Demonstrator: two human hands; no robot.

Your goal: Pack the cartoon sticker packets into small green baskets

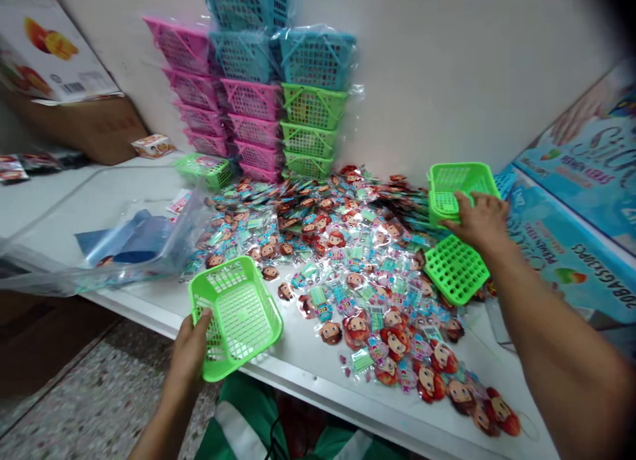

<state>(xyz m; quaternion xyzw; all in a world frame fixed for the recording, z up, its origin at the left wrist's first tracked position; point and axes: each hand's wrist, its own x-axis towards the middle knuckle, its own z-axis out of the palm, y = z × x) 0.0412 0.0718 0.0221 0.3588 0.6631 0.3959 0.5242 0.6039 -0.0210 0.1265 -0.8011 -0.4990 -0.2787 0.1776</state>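
My left hand (191, 344) grips the near left side of a light-green plastic basket (243, 317), its thumb inside the wall and its other fingers mostly hidden behind. The basket is tilted towards me over the table's front edge, and I see nothing inside. On the right, my right hand (479, 218) is spread at the front of another green basket (462, 173), fingers apart against its near rim. Just below that hand lies a green perforated plastic piece (457, 269). Many small clear packets (355, 281) with cartoon-figure cards and green strips cover the table between my hands.
Wrapped pink baskets (253, 102), blue baskets (318, 59) and green baskets (315, 109) are stacked against the wall. Clear plastic bags (149, 241) lie at left near a wrapped green basket (211, 172). Blue printed boxes (571, 241) stand at right, a carton (84, 122) at far left.
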